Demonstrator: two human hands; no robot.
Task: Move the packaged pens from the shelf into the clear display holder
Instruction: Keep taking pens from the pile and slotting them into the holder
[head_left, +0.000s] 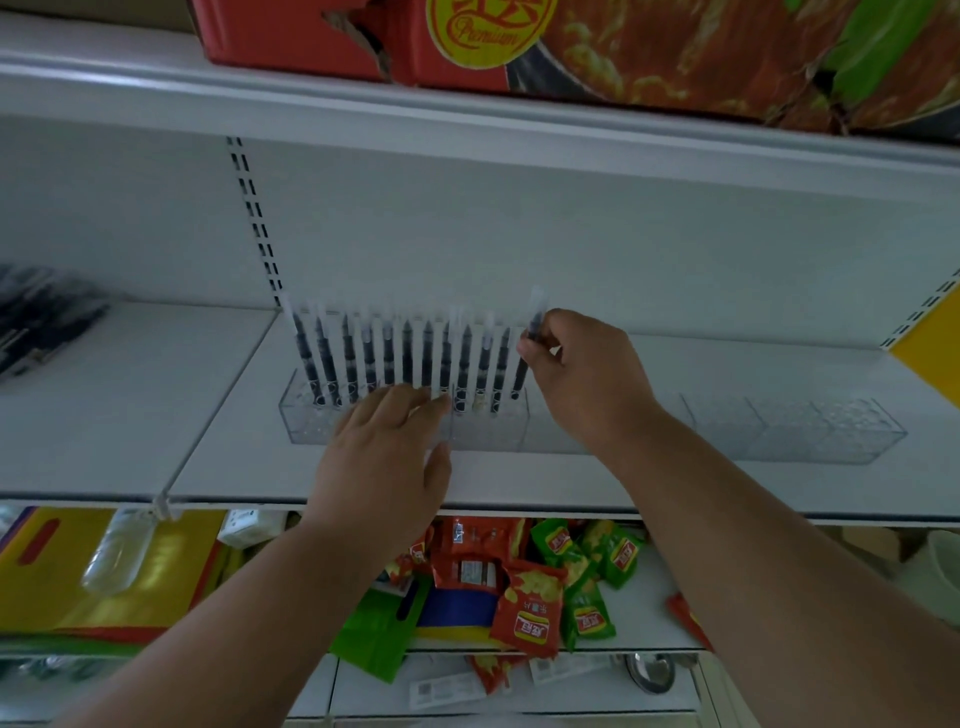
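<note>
Here my right hand (576, 374) is raised at the right end of the pen row, its fingers (535, 345) pinched together on a wrapped pen (527, 348). That pen stands nearly upright, its lower tip down at the clear holder (779, 431), just right of the others. My right forearm runs down and to the right, out of the bottom corner.

My left hand (384, 457) lies flat against the front of the holder, palm down, fingers straight and close together, thumb spread to the right; it holds nothing. About a dozen wrapped pens (405, 358) stand in a row in the holder's left part. The holder sits on the white shelf (234, 415). More dark pens (41, 322) lie blurred on the shelf, far left. Snack packets (530, 608) lie on the shelf below.
</note>
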